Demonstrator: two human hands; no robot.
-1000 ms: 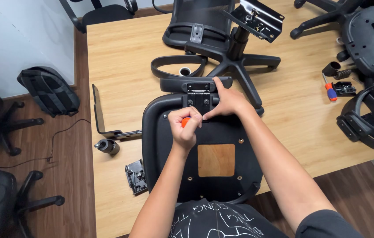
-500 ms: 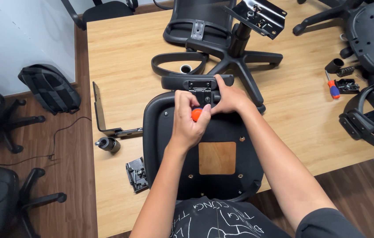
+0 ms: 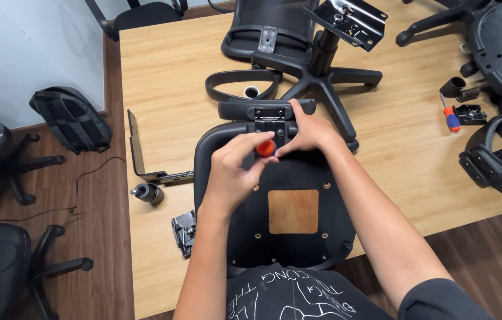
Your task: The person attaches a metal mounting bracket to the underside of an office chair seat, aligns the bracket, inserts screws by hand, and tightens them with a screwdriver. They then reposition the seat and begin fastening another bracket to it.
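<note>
Nearest, the upturned seat pan (image 3: 289,219), matte black plastic around a square plywood patch, lies on the wooden table (image 3: 162,89). Left hand (image 3: 233,172) is clenched on an orange-handled screwdriver (image 3: 265,148) set at the metal bracket (image 3: 271,121); right hand (image 3: 310,133) presses that bracket, fingers curled. Judged: fastening step, which calls for steady downward pressure. Beyond stands a star-shaped chair base (image 3: 322,71).
</note>
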